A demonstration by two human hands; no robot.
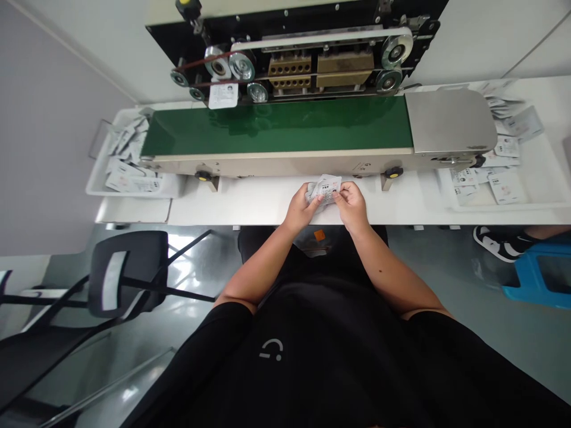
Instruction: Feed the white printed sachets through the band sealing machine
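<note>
Several small white printed packets (328,186) are bunched together above the table's front edge, between my two hands. My left hand (301,208) is closed round their left side, thumb on top. On the right side, my right hand (351,205) pinches the packets with thumb and fingers. Beyond them runs a green conveyor belt (276,126) in front of a machine with wheels and brass blocks (345,68). A single white packet (223,95) hangs at the machine's left wheels, over the belt's back edge.
A white bin (172,185) of packets stands at the left end of the belt. Another white tray (546,178) with packets lies at the right. A black chair (129,273) is at the lower left. At the right are a blue stool (542,276) and a person's foot in a sandal (497,244).
</note>
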